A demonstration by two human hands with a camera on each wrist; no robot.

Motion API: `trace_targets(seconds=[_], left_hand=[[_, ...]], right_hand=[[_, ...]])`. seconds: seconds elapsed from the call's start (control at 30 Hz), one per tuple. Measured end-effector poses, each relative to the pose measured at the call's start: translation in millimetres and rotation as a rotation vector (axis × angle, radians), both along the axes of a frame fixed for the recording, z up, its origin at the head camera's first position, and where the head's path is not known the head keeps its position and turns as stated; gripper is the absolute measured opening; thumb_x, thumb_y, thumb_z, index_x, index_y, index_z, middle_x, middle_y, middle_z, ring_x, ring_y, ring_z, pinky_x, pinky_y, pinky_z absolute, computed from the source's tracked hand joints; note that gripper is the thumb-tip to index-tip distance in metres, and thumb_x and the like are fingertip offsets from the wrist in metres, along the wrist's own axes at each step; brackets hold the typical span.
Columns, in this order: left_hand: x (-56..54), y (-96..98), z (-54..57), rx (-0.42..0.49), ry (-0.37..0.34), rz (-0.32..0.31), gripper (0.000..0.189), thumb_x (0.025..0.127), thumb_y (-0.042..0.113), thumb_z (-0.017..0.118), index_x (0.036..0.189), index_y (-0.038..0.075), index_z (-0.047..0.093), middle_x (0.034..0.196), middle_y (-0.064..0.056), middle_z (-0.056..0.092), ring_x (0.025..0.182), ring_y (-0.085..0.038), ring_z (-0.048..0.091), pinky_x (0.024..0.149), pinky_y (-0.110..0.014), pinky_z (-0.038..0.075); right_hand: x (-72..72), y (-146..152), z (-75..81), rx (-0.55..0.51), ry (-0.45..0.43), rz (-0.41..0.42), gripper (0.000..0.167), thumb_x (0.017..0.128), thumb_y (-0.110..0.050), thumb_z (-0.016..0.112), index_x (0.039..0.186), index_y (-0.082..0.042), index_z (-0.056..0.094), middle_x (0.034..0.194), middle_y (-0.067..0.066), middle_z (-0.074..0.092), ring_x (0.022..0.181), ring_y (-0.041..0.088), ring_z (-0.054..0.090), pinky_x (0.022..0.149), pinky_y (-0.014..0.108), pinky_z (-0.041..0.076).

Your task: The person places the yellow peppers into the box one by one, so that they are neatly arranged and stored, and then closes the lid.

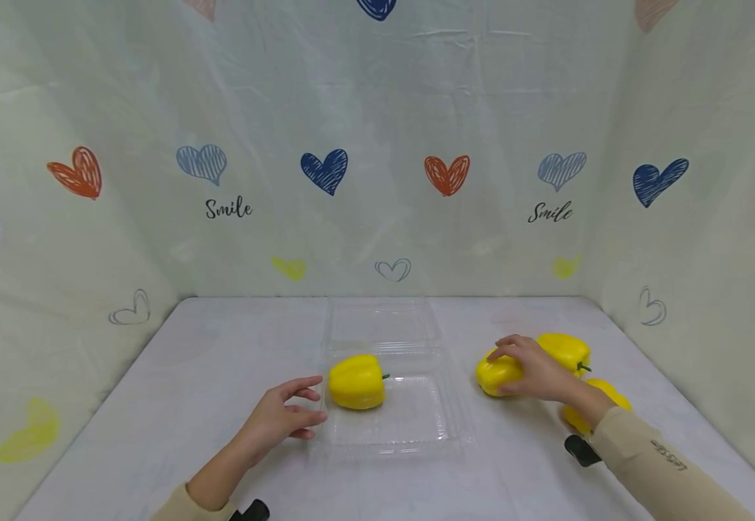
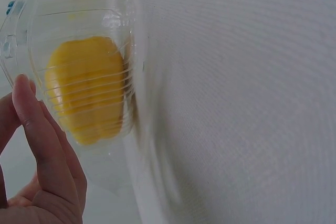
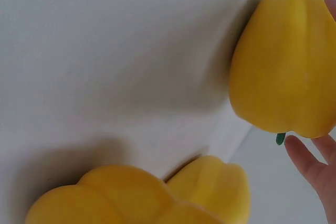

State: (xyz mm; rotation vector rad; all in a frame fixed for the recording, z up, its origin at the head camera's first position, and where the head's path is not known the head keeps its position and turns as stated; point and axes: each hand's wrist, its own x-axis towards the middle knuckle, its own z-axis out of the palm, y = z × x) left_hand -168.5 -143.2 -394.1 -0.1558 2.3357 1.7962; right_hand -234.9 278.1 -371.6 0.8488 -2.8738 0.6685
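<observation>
Hands on separate jobs. Left hand (image 1: 279, 417) with fingers parted and fairly straight, tips at the left edge of a clear plastic container (image 1: 410, 416); light touch or slight pinch on the rim, cannot tell. Right hand (image 1: 538, 373) curved around a yellow pepper (image 1: 497, 376), fingers over the top, thumb low on the near side.

By size, downward. Tabletop (image 1: 221, 376), pale, beneath everything. Container near the middle, hinge at far side, lid (image 1: 380, 322) laid back. In the left part of the base, first pepper (image 1: 356, 383) on its side: long axis roughly left to right, stem (image 1: 386, 376) pointing right. Held pepper right of the container, apart from it; long axis near vertical in the right wrist view, stem (image 3: 281, 138) just beside a fingertip, aimed toward the remaining two. Far pepper (image 1: 562, 351) with stem to the right and nearward; near pepper (image 1: 612, 393) partly behind forearm and sleeve (image 1: 657, 456), stem not visible.

Step in hand, by judgement: taking hold of a second pepper for packing. Next move probably calling for a firm lift, a leftward carry over the rim, lowering beside the first, stem likewise turned right.
</observation>
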Motion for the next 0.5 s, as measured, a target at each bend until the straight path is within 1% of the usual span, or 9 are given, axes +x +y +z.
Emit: trace_targets(seconds=[0.17, 0.3, 0.5], left_hand=[[-0.2, 0.0, -0.3, -0.002, -0.002, 0.0, 0.061, 0.075, 0.007, 0.077, 0.13, 0.009, 0.053, 0.106, -0.009, 0.055, 0.063, -0.021, 0.059, 0.063, -0.033, 0.056], [0.4, 0.2, 0.4, 0.0, 0.001, 0.001, 0.061, 0.075, 0.007, 0.077, 0.13, 0.009, 0.053, 0.106, -0.009, 0.055, 0.063, -0.021, 0.059, 0.063, -0.033, 0.056], [1.3, 0.9, 2.1, -0.007, -0.008, 0.004, 0.061, 0.076, 0.006, 0.077, 0.131, 0.008, 0.052, 0.106, -0.01, 0.054, 0.062, -0.021, 0.058, 0.063, -0.032, 0.056]], right_hand=[[0.4, 5.0, -1.6, -0.014, 0.009, 0.024, 0.038, 0.072, -0.012, 0.08, 0.105, -0.01, 0.063, 0.12, 0.02, 0.048, 0.109, 0.04, 0.047, 0.094, 0.057, 0.038], [-0.9, 7.4, -2.3, -0.006, 0.01, 0.023, 0.037, 0.071, -0.007, 0.079, 0.104, -0.01, 0.063, 0.117, 0.017, 0.049, 0.107, 0.039, 0.048, 0.093, 0.057, 0.039], [-1.8, 7.0, -3.2, 0.011, -0.002, -0.01, 0.035, 0.072, -0.009, 0.079, 0.103, -0.012, 0.064, 0.107, 0.006, 0.051, 0.099, 0.03, 0.05, 0.09, 0.051, 0.043]])
